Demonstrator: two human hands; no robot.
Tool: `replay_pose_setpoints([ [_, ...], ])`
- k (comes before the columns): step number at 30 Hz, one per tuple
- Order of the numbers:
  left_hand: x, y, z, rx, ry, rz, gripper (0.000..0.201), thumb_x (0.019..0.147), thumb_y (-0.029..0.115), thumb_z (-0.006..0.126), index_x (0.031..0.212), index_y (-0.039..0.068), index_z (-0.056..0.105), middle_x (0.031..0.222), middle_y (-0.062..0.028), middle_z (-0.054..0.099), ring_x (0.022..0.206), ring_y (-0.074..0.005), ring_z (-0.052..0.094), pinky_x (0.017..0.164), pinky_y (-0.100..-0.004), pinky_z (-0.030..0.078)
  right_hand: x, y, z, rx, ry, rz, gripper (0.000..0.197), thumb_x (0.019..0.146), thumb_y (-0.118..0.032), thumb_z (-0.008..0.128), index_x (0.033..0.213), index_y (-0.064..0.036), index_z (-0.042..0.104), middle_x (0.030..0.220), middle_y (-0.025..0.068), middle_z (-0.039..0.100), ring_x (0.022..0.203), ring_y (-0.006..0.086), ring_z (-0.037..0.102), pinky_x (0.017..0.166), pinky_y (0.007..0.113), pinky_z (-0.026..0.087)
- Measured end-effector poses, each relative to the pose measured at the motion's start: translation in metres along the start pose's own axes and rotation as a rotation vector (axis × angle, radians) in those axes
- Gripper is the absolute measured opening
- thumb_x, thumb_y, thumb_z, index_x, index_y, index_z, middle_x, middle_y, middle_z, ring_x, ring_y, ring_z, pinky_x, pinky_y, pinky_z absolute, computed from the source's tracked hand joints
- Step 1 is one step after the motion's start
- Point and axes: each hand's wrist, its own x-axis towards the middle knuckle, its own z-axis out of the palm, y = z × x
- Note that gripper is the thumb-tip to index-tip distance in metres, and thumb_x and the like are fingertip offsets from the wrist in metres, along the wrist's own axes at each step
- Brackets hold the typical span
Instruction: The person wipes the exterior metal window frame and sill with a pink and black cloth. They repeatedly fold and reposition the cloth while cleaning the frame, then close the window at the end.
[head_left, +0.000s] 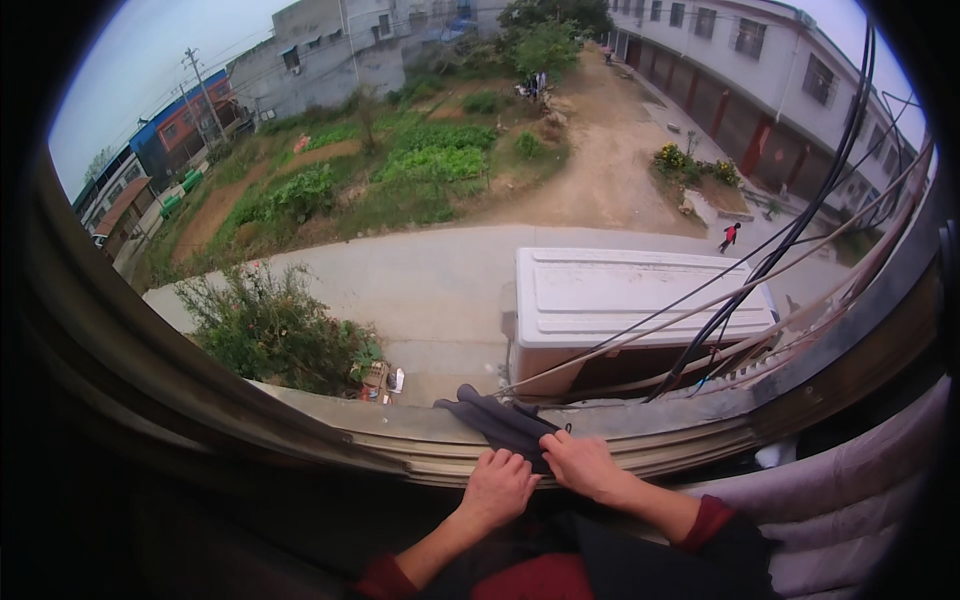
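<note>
A dark grey cloth (500,418) lies draped across the window sill, its far end reaching over the outer ledge (385,420). My left hand (498,490) has its fingers curled over the near left edge of the cloth. Close beside it on the right, my right hand (580,465) grips the cloth's near right edge. Both hands are above the ridged metal window track (650,450). Folds hide the fingertips, and the cloth's full shape cannot be made out.
A white air-conditioner outdoor unit (640,290) stands just outside, with black cables (775,255) running past it. Window frames (150,340) curve around the opening. A quilted light cover (860,490) lies at the right. Far below are a bush (270,330), a road and a person in red (730,237).
</note>
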Motion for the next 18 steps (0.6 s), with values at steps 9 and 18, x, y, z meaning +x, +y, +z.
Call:
replay_pose_setpoints([
  [9, 0.009, 0.008, 0.018, -0.013, -0.098, 0.014, 0.019, 0.090, 0.023, 0.063, 0.082, 0.006, 0.065, 0.084, -0.0096, 0.060, 0.085, -0.0273, 0.055, 0.078, -0.0399, 0.043, -0.038, 0.016, -0.007, -0.005, 0.177, -0.070, 0.015, 0.090, -0.016, 0.065, 0.104, -0.0116, 0.063, 0.102, 0.0064, 0.063, 0.068, 0.0314, 0.068, 0.055, 0.044, 0.055],
  [18, 0.087, 0.063, 0.055, -0.470, -0.141, 0.015, 0.026, 0.086, 0.012, 0.062, 0.107, -0.003, 0.062, 0.106, -0.0199, 0.062, 0.102, -0.0355, 0.056, 0.090, -0.0428, 0.046, -0.026, 0.070, -0.055, 0.106, 0.149, 0.355, 0.010, 0.083, -0.012, 0.066, 0.090, -0.0120, 0.072, 0.093, 0.0085, 0.067, 0.085, 0.0344, 0.068, 0.072, 0.044, 0.054],
])
